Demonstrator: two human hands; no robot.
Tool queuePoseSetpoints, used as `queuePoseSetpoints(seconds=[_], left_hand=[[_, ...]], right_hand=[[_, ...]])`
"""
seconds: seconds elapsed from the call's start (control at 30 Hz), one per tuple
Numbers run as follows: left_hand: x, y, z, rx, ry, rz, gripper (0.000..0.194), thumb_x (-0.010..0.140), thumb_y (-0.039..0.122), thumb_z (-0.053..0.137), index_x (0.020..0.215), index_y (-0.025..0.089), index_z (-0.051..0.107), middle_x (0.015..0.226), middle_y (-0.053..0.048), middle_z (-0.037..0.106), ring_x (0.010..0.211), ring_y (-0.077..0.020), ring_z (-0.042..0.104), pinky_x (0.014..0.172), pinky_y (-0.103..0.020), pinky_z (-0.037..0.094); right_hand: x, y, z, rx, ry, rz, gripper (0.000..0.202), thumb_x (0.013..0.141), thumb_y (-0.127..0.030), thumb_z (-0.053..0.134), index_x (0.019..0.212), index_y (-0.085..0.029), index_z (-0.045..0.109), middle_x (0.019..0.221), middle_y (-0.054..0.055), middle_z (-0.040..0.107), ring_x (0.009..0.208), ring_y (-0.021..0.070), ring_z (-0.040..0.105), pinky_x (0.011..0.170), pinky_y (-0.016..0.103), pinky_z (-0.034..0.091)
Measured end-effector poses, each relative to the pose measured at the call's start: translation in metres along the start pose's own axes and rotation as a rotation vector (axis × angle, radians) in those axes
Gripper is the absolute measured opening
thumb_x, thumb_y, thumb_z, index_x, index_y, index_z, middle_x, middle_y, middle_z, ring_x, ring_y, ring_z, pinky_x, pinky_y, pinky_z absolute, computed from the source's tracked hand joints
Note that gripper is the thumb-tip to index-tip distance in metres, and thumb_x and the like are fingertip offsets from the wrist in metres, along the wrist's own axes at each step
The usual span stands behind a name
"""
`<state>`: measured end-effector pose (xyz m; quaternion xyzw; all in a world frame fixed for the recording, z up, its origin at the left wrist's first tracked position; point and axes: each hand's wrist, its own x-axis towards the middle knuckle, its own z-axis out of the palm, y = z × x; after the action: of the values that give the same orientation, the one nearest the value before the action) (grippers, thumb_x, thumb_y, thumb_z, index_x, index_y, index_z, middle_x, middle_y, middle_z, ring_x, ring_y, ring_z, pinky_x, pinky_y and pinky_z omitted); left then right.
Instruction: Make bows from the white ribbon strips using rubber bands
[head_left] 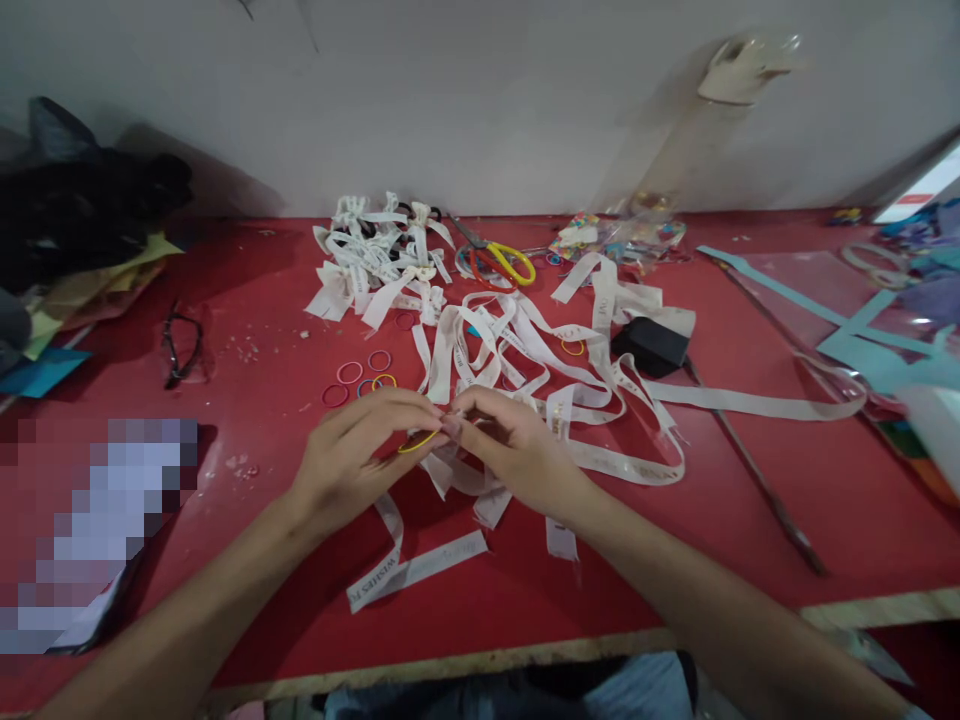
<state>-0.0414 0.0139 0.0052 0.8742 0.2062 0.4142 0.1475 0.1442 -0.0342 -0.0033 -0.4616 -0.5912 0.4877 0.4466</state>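
On the far left of the red table (247, 600) a dark heap of cloth (82, 215) rests on yellow paper sheets (112, 275), with a blue sheet (41, 372) just below; a single pair of glasses (180, 348) lies nearer the middle; five small loose elastic rings (360, 378), pink, red, blue and orange, lie close together just beyond the left hand (352, 462); that hand is curled, its fingertips pinching a yellow rubber band (417, 442) which stretches across to the right hand (517, 450); the two hands meet fingertip to fingertip just above the table, and the right hand is closed on the band's other end together with a short fold of white ribbon (457, 470) that hangs beneath both hands; cut ribbon pieces (412, 572) lie on the table directly under the left wrist; behind, near the wall, sits one pile of finished ribbon bows (379, 262); right of it one pair of scissors (504, 260) with yellow and red handles; a long tangle of printed white ribbon (540, 355) spreads from the hands to the right, passing one black box (651, 345) that rests on it; one thin dark stick (757, 478) runs diagonally toward the table's near edge; at the far right lie clear plastic and teal paper strips (862, 330)
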Motion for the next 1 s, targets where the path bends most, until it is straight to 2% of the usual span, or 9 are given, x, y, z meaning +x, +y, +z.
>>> queuePoseSetpoints(seconds=[0.17,0.4,0.63,0.77,0.87,1.0], left_hand=[[0.0026,0.0019,-0.0009,-0.023,-0.025,-0.046,0.012,0.082,0.008,0.068,0.090,0.016,0.065,0.090,-0.005,0.071,0.084,-0.0123,0.068,0.078,-0.022,0.055],[0.0031,0.0025,-0.0030,-0.032,-0.041,-0.059,0.013,0.083,0.006,0.064,0.090,0.017,0.065,0.090,-0.005,0.071,0.084,-0.0119,0.068,0.078,-0.022,0.055],[0.0045,0.0056,-0.0061,-0.089,-0.012,-0.136,0.017,0.080,0.003,0.063,0.087,0.018,0.066,0.088,-0.003,0.071,0.081,-0.0125,0.068,0.075,-0.023,0.054],[0.0030,0.0088,-0.0063,-0.147,0.059,-0.195,0.020,0.077,0.000,0.065,0.086,0.018,0.066,0.087,-0.002,0.069,0.082,-0.0129,0.067,0.076,-0.025,0.054],[0.0012,0.0092,-0.0053,-0.231,0.080,-0.253,0.021,0.077,0.000,0.066,0.087,0.019,0.065,0.088,-0.002,0.067,0.083,-0.0130,0.066,0.076,-0.026,0.053],[0.0003,0.0073,-0.0024,-0.382,0.080,-0.319,0.020,0.080,0.002,0.065,0.089,0.020,0.065,0.091,-0.003,0.063,0.087,-0.0136,0.063,0.076,-0.026,0.053]], right_hand=[[0.0019,0.0004,-0.0026,-0.125,0.059,-0.163,0.016,0.093,-0.028,0.057,0.081,-0.020,0.064,0.080,0.000,0.062,0.077,0.0119,0.057,0.069,0.025,0.043],[0.0000,-0.0024,-0.0007,-0.164,0.110,-0.191,0.017,0.093,-0.027,0.056,0.079,-0.019,0.063,0.074,-0.001,0.061,0.070,0.0107,0.055,0.064,0.024,0.042],[-0.0035,-0.0004,0.0008,-0.321,0.133,-0.373,0.012,0.093,-0.019,0.056,0.082,-0.020,0.061,0.075,0.000,0.061,0.071,0.0113,0.056,0.066,0.025,0.043],[-0.0061,0.0017,0.0013,-0.410,0.163,-0.491,0.008,0.092,-0.017,0.056,0.085,-0.020,0.058,0.075,0.001,0.060,0.071,0.0130,0.055,0.065,0.026,0.044],[-0.0061,0.0012,0.0016,-0.418,0.175,-0.509,0.008,0.092,-0.018,0.056,0.085,-0.021,0.058,0.075,0.001,0.061,0.070,0.0139,0.056,0.063,0.027,0.045],[-0.0045,0.0007,0.0020,-0.425,0.172,-0.449,0.010,0.092,-0.021,0.056,0.082,-0.020,0.058,0.074,0.000,0.061,0.069,0.0129,0.057,0.064,0.026,0.045]])
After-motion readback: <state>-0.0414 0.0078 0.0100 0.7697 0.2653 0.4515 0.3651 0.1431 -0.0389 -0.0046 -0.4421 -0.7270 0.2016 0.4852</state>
